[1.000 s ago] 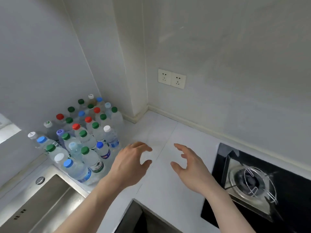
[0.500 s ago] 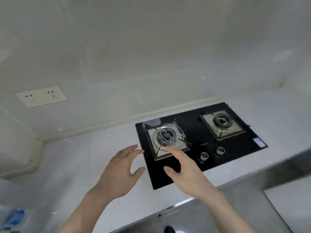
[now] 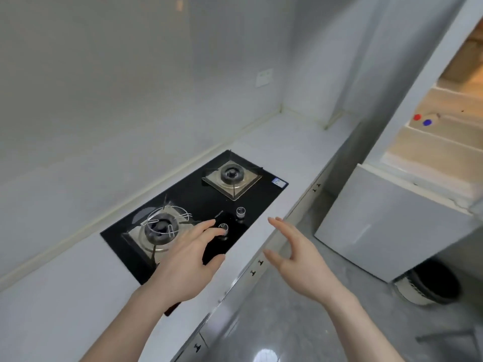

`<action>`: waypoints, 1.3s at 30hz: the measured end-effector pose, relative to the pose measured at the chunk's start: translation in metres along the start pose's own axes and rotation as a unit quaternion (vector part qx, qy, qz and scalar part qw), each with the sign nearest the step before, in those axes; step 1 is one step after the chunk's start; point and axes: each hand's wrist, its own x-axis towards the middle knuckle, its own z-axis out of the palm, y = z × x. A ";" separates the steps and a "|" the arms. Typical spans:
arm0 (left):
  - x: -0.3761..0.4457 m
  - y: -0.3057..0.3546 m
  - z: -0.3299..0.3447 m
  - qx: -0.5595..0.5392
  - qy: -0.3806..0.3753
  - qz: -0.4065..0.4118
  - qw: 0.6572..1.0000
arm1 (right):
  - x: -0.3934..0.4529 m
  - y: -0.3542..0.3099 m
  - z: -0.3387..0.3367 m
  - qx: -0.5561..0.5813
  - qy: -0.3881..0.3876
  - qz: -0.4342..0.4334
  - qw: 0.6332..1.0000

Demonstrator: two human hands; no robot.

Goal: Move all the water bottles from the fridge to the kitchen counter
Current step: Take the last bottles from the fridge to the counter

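Note:
The fridge [image 3: 392, 226] stands at the right with its upper compartment open and lit. Inside, on a shelf, I see a red cap [image 3: 417, 117] and a blue cap [image 3: 427, 122] of water bottles. My left hand [image 3: 187, 259] hovers open over the white kitchen counter [image 3: 65, 296], above the front edge of the hob. My right hand [image 3: 300, 259] is open too, out past the counter's edge and over the floor. Both hands hold nothing. The bottles standing on the counter are out of view.
A black two-burner gas hob [image 3: 198, 205] with two knobs is set into the counter. The closed lower fridge door juts toward me. A dark waste bin [image 3: 428, 283] sits on the grey floor beside the fridge. A wall socket [image 3: 264, 77] is at the back.
My view has swung right, from the cluster of bottles by the sink, across the hob, to the open fridge. Both hands stayed open and moved right with it.

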 end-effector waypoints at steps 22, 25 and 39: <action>0.145 0.316 0.134 -0.009 0.004 0.196 0.980 | -0.066 0.200 -0.278 0.027 0.166 0.040 0.985; 0.170 0.345 0.148 -0.010 -0.003 0.215 0.977 | -0.069 0.221 -0.311 0.020 0.185 0.053 0.981; 0.341 0.430 0.199 -0.026 -0.033 0.273 0.961 | 0.013 0.298 -0.421 -0.005 0.249 0.097 0.964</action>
